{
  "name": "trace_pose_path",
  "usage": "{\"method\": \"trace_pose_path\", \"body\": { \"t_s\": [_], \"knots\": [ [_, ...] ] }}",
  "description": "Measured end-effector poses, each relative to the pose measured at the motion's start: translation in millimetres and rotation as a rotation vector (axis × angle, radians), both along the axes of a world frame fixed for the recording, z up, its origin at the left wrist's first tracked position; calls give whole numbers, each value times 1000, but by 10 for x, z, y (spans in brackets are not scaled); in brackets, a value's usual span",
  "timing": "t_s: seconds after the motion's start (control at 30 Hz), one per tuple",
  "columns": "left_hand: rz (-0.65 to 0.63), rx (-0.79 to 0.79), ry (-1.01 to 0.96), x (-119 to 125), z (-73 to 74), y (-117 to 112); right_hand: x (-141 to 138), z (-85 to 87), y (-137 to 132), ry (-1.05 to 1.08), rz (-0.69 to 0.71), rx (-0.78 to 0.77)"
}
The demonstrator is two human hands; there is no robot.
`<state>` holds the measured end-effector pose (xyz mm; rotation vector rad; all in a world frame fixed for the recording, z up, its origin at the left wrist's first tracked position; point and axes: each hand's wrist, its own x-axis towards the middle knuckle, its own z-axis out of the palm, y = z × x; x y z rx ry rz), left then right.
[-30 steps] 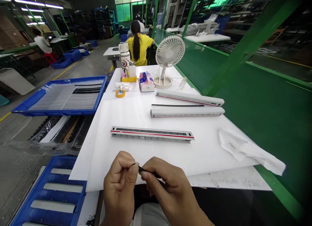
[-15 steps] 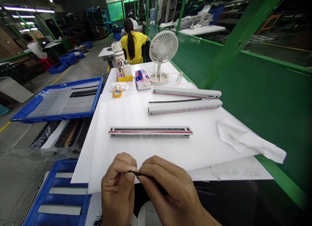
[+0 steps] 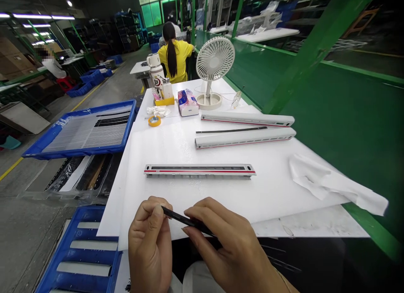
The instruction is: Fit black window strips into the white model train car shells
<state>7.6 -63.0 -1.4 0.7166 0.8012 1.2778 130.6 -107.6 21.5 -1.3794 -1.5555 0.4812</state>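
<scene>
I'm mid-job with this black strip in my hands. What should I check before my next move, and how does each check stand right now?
1. Black strip gripped at both ends: the left hand pinches one end and the right hand covers the other. Ok.
2. Strip unbent: the visible part is straight, but the rest is hidden under the right hand. Cannot tell.
3. Nearest train shell lies flat on the foam sheet, apart from both hands. Ok.
4. White cloth lies to the right, apart from that shell. Ok.
5. Spare strip lies between the two far shells. Ok.
</scene>
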Motion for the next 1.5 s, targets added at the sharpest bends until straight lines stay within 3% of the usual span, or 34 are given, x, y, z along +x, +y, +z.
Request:
{"method": "trace_pose_path", "body": {
  "t_s": [0.3,0.43,0.57,0.63,0.8,1.03,1.2,1.37,1.5],
  "knots": [
    [-25,-22,-31,-20,4,64,40,-13,17,174,65,-99],
    [-85,-37,-43,-53,-34,116,83,-22,63,280,97,-202],
    [-56,-39,-40,-55,-73,143,106,-47,92,377,161,-323],
    [-24,-50,-18,-51,-83,152,110,-63,99,358,153,-319],
    [-19,24,42,-66,-84,164,138,-59,86,237,19,-96],
    [-33,177,41,-86,-59,166,185,14,64,263,188,-323],
    [-68,184,32,-87,-54,168,167,-20,75,296,143,-409],
    [-80,209,34,-89,-38,158,145,-4,91,262,117,-406],
    [-65,228,66,-72,-11,142,114,-26,82,198,93,-305]
  ]
}}
